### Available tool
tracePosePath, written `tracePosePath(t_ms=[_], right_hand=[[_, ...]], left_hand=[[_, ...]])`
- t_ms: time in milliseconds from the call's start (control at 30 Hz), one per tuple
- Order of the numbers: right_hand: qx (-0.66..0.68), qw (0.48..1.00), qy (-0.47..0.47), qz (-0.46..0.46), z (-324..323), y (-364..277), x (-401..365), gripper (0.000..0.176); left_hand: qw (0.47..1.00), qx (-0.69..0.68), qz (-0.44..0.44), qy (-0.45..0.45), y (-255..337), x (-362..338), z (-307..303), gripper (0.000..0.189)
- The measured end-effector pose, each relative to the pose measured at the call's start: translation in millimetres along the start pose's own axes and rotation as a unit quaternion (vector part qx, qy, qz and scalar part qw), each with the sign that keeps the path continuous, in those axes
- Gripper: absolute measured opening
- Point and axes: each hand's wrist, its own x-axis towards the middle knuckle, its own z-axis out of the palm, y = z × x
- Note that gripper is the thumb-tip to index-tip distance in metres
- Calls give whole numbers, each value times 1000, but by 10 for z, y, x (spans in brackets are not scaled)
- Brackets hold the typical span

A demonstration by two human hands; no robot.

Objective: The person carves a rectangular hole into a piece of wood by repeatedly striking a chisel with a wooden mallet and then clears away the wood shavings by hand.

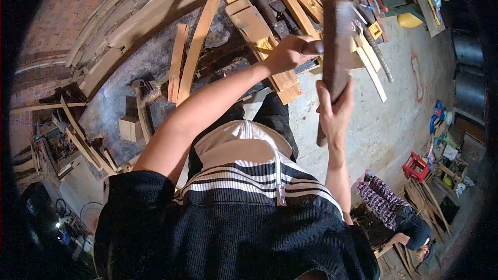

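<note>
My right hand (336,111) is wrapped round a dark wooden block-like tool (337,46), long and slightly blurred, raised over the work. To its left, my left hand (290,54) is closed round a short rod-like thing with a rounded metal-looking end (313,47). Its lower part is hidden, so I cannot make out what it is. Beneath my left hand and wrist lies a thick light wooden board (249,18) with a rough-cut hollow and yellowish shavings. The board runs slantwise to a splintered end near my knees.
Long wooden strips (199,41) lean at the left. A hammer-like tool (142,98) and a wood block (130,128) lie beyond. More timber and tools are at the top right. A red stool (416,167) and another person (397,210) are at the lower right.
</note>
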Motion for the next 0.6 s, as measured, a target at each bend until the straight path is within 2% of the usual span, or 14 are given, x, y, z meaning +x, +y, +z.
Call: tracePosePath(t_ms=[33,67,100,167,200,233,300,333,367,433,500,600], right_hand=[[-76,996,-44,32,-50,-28,46,42],[-135,990,-31,-9,-86,-31,63,45],[-136,990,-30,-14,-117,-23,85,45],[-54,997,-38,44,-139,44,13,43],[-17,999,-22,40,-123,77,-20,43],[-21,999,-22,42,-122,51,-51,43],[32,992,-10,122,-111,-11,-121,43],[45,992,-14,115,-101,32,-144,43],[45,992,-13,115,-103,64,-167,43],[6,990,-28,137,-104,112,-234,43],[8,990,-28,135,-83,139,-292,44],[7,991,-35,125,-57,132,-349,43]], left_hand=[[993,66,-94,-40,164,-7,-54,25],[992,96,-74,-39,108,-3,-17,27],[990,129,-54,-34,77,32,-15,28],[999,33,-21,22,1,43,-8,35],[990,42,-137,-18,192,84,-135,42],[978,106,-179,-25,156,128,-241,43],[950,162,-265,-23,89,278,-414,35],[973,-28,-212,85,-189,203,-447,29],[946,-215,-148,190,-432,90,-474,24],[935,-218,-179,213,-212,17,-567,20],[902,-173,-234,320,-117,-11,-559,24],[902,-164,-228,328,19,-78,-506,30]])
